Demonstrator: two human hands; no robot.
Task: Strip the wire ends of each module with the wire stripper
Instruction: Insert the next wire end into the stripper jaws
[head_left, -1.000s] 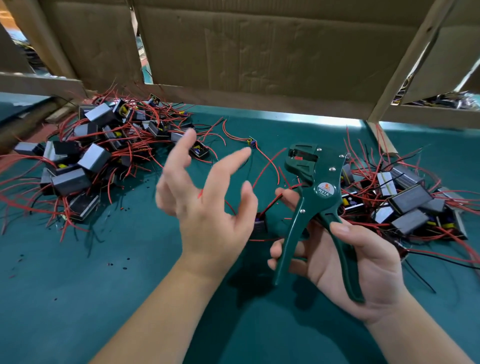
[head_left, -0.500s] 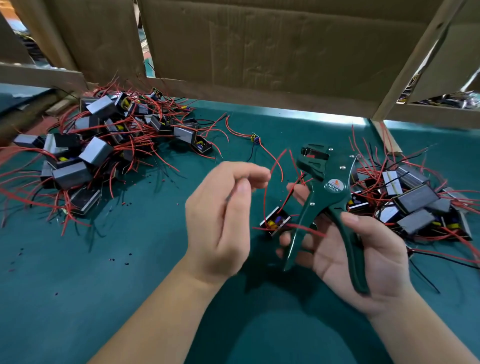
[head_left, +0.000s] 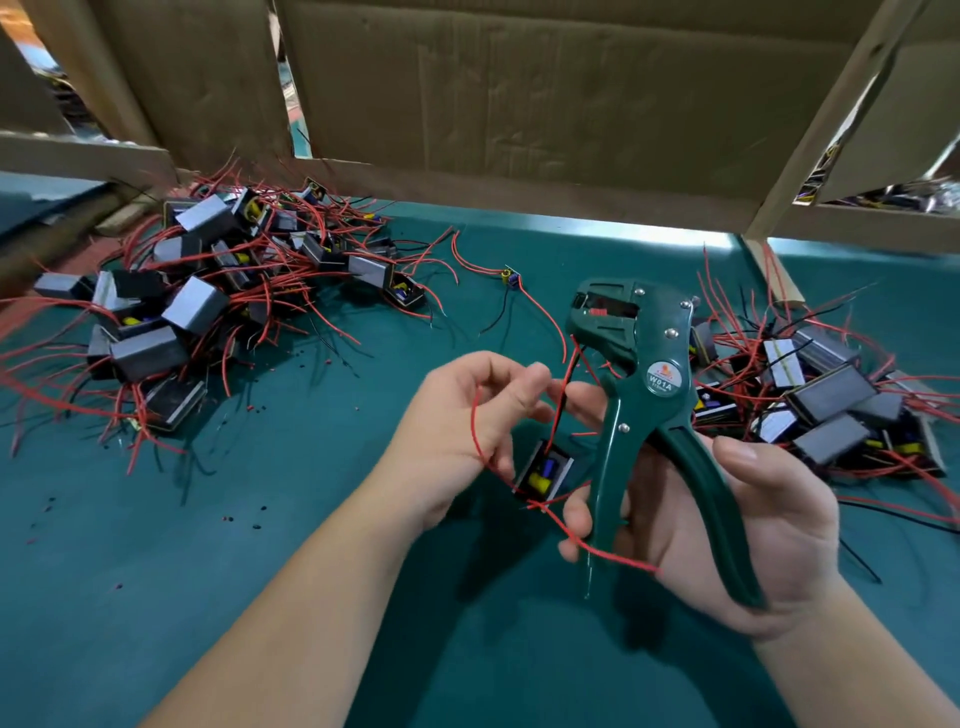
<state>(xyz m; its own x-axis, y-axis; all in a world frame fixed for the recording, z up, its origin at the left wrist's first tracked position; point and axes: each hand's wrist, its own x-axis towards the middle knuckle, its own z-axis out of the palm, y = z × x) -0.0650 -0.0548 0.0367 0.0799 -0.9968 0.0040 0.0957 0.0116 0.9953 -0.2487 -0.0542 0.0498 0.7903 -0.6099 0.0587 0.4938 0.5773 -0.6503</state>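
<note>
My right hand (head_left: 748, 525) grips the green wire stripper (head_left: 644, 395) by its handles, jaws pointing up and away. My left hand (head_left: 462, 431) pinches a red wire (head_left: 475, 426) of a small black module (head_left: 543, 470) with yellow and blue parts inside. The module hangs between my two hands, just left of the stripper's handle. Another of its red wires trails down across my right fingers. The stripper's jaws hold no wire.
A pile of modules with red wires (head_left: 197, 312) lies at the left on the green table (head_left: 260, 545). A second pile (head_left: 826, 405) lies at the right. One small part with wires (head_left: 510, 277) lies alone in the middle. Cardboard walls (head_left: 519, 104) stand behind.
My left hand went from open in the air to pinching the module's red wire, and came closer to the stripper. The module rose from the table between my hands.
</note>
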